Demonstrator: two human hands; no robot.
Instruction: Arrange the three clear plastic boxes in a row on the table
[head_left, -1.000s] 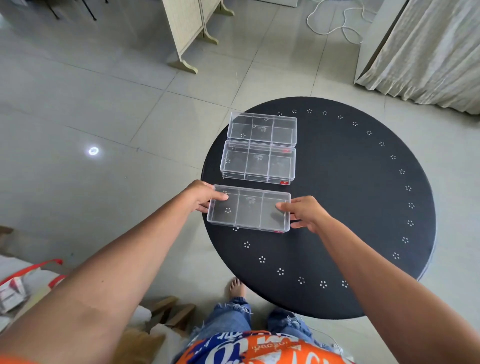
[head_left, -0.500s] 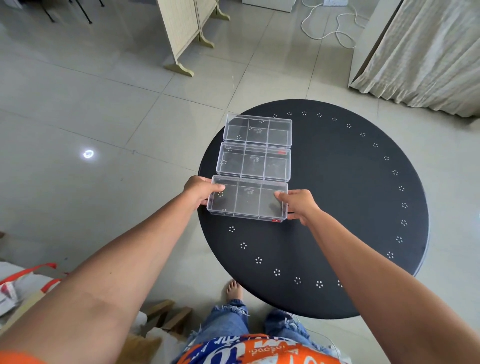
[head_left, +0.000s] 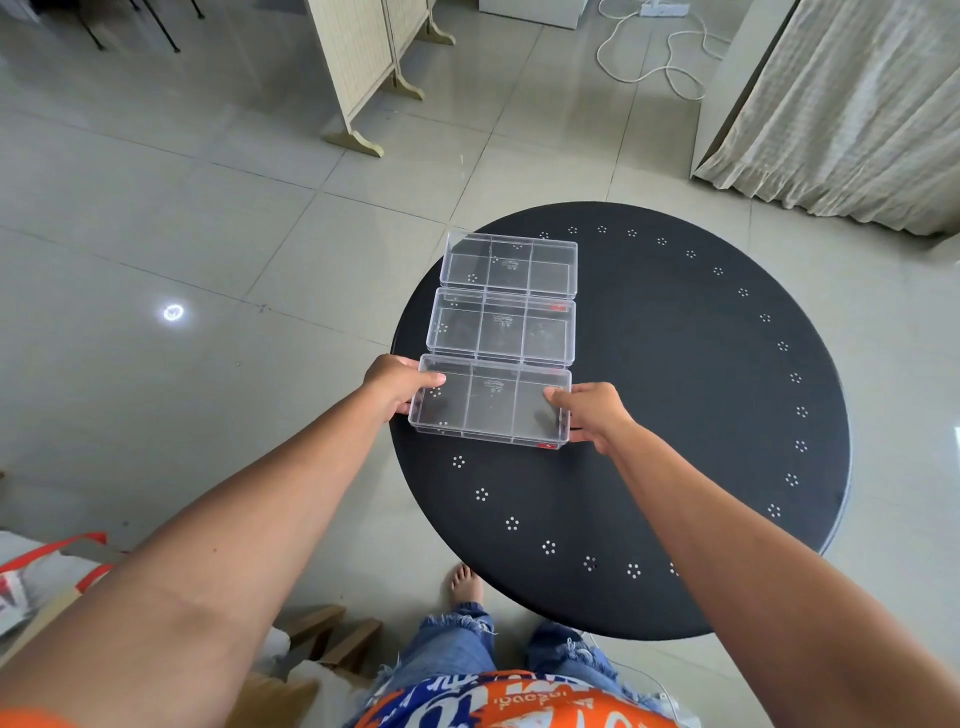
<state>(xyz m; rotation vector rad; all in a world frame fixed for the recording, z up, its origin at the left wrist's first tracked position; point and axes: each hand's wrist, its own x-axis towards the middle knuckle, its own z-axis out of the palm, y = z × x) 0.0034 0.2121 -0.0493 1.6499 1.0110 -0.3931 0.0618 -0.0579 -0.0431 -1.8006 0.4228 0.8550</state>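
Note:
Three clear plastic compartment boxes lie in a line on the left part of the round black table (head_left: 701, 415), running away from me. The far box (head_left: 509, 265) and the middle box (head_left: 501, 327) touch each other. The near box (head_left: 491, 401) sits against the middle one. My left hand (head_left: 397, 387) grips its left end, thumb on the lid. My right hand (head_left: 592, 413) grips its right end, fingers on the lid's corner. The near box overhangs the table's left rim slightly.
The table's left edge runs just under my left hand, with tiled floor below. A folding screen (head_left: 358, 62) stands at the back, a curtain (head_left: 852, 104) at the right, and a white cable (head_left: 649, 52) on the floor. My bare foot (head_left: 465, 582) and bags (head_left: 36, 587) lie near my legs.
Both hands have pushed the near box away from me until it closed the gap and met the middle box.

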